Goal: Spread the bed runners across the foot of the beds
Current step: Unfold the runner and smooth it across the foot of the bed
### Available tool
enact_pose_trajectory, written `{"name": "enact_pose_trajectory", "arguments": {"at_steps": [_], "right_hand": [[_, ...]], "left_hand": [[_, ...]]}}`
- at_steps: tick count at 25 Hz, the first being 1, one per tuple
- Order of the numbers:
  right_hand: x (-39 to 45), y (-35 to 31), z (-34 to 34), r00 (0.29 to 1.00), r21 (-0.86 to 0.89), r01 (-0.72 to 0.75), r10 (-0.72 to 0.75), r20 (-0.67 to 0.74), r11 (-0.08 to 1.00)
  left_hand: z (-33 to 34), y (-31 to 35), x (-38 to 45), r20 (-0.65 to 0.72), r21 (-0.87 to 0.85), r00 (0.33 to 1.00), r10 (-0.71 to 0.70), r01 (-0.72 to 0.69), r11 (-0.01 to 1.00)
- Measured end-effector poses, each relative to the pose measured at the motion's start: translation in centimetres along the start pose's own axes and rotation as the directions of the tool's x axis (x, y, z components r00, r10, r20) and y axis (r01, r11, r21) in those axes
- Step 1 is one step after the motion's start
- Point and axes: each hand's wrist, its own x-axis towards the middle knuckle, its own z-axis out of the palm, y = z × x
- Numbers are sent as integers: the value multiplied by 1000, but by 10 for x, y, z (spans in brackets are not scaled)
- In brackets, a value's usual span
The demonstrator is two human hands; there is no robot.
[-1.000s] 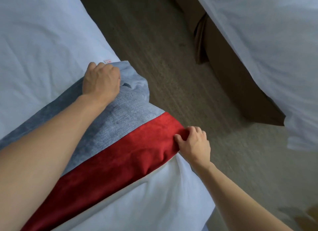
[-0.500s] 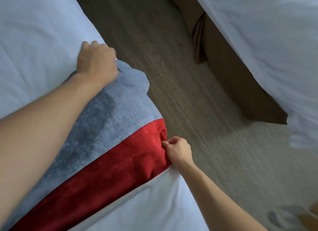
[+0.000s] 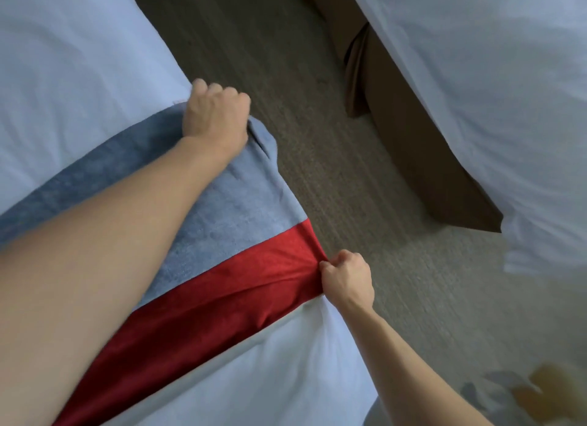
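Note:
A bed runner (image 3: 241,216) with a blue-grey band and a red band lies across the white bed (image 3: 73,76) on the left, reaching its side edge. My left hand (image 3: 214,114) is closed on the runner's far blue-grey corner at the bed's edge. My right hand (image 3: 347,276) pinches the end of the red band where it hangs over the edge, and the red cloth is drawn into creases toward it. My left forearm covers much of the runner.
A grey carpeted aisle (image 3: 317,146) runs between the beds. A second bed with white linen (image 3: 492,92) and a brown bed skirt (image 3: 409,146) stands at the right. Patterned carpet (image 3: 540,397) shows at the bottom right.
Both hands have pulled the runner's end toward the bed's side edge. The red band is now stretched taut and creased toward my right hand.

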Motion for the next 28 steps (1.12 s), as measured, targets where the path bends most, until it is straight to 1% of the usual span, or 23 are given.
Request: {"name": "enact_pose_trajectory", "arguments": {"at_steps": [2,3,5,6,7,8,10,11,13,15,17,18,20,22,24,25,26,28], "right_hand": [[-10,1,-2,999,-79,50,-49,12,996],[-15,-2,-5,996,-112,93,-94,-7,989],[-27,-20,-9,971,-115,203,-215,-107,972],[-35,-37,-12,939,-101,287,-301,-169,953],[-45,-57,-13,888,-92,391,-402,-225,916],[-56,-81,-13,821,-98,501,-508,-260,860],[-84,-131,-4,671,-148,683,-694,-262,715],[-100,-154,5,594,-190,745,-766,-246,639],[-132,-194,28,450,-268,827,-868,-211,494],[-164,-225,60,330,-317,877,-932,-146,360],[-190,-244,94,253,-361,897,-966,-59,257],[-202,-252,112,231,-379,898,-973,-25,223],[-222,-271,148,214,-423,887,-977,17,187],[-239,-294,182,211,-468,866,-977,19,177],[-256,-319,214,208,-495,850,-978,3,179],[-265,-329,232,211,-512,841,-977,11,176],[-271,-338,247,220,-532,830,-975,41,165],[-280,-341,267,259,-579,806,-953,158,123]], "left_hand": [[-5,11,-18,59,-90,997,43,-38,995],[-6,9,-32,56,-134,997,54,-46,990],[-8,-10,-66,-25,-224,999,26,-31,974],[-10,-25,-84,-71,-264,997,-17,-2,964],[-11,-43,-101,-106,-291,992,-67,33,956],[-12,-63,-119,-121,-310,986,-118,75,948],[-8,-108,-161,-104,-341,966,-236,188,921],[-5,-132,-185,-89,-350,951,-296,248,903],[6,-181,-232,-58,-348,914,-402,360,866],[21,-229,-281,-14,-338,870,-493,460,821],[43,-270,-324,27,-329,826,-564,540,775],[55,-289,-343,42,-328,806,-591,570,753],[83,-327,-376,87,-329,770,-633,621,711],[108,-361,-398,146,-335,767,-625,633,698],[123,-383,-413,192,-336,808,-558,588,736],[130,-392,-419,186,-364,836,-516,546,755],[135,-396,-421,170,-403,866,-470,496,769],[137,-399,-426,205,-471,911,-359,413,779]]}}
